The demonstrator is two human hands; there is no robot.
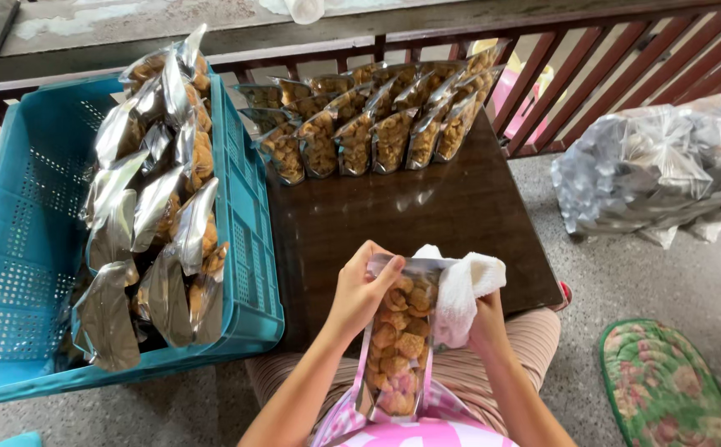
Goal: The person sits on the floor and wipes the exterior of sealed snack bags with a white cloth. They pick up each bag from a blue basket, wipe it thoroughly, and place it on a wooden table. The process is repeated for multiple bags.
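1. Clear-fronted silver pouch of fried snacks (397, 343) stands upright over the lap, at the dark wooden worktop's (426, 211) near edge.
2. Left hand (359, 290) fingers grasp its top.
3. Right hand (486, 319) fingers clench a white cloth (464, 290) against it.

left hand (362, 288) grips snack pouch (397, 335) | right hand (487, 319) holds white cloth (464, 290)

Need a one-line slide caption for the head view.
Left hand holds snack pouch; right hand grips white cloth over dark table.
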